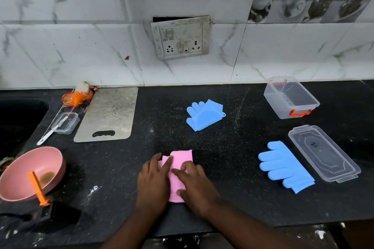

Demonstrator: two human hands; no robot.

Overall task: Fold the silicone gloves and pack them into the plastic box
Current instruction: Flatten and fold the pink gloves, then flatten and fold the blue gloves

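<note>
Both hands are down on the pink glove at the near edge of the black counter, and this looks like the folding step. The left hand lies flat with fingers spread over the glove's left side, pinning it rather than gripping; the right hand presses open-palmed on the right side, index finger laid across the fold, likely to crease it so the springy silicone does not flip back. Neither hand closes around anything. Further back sits a blue glove, doubled over, bristles showing. To the right another blue glove lies flat, apparently not yet folded. The clear plastic box waits open at the back right, empty as far as one can tell, its lid set beside it, near the flat glove. Nothing packed yet.
</note>
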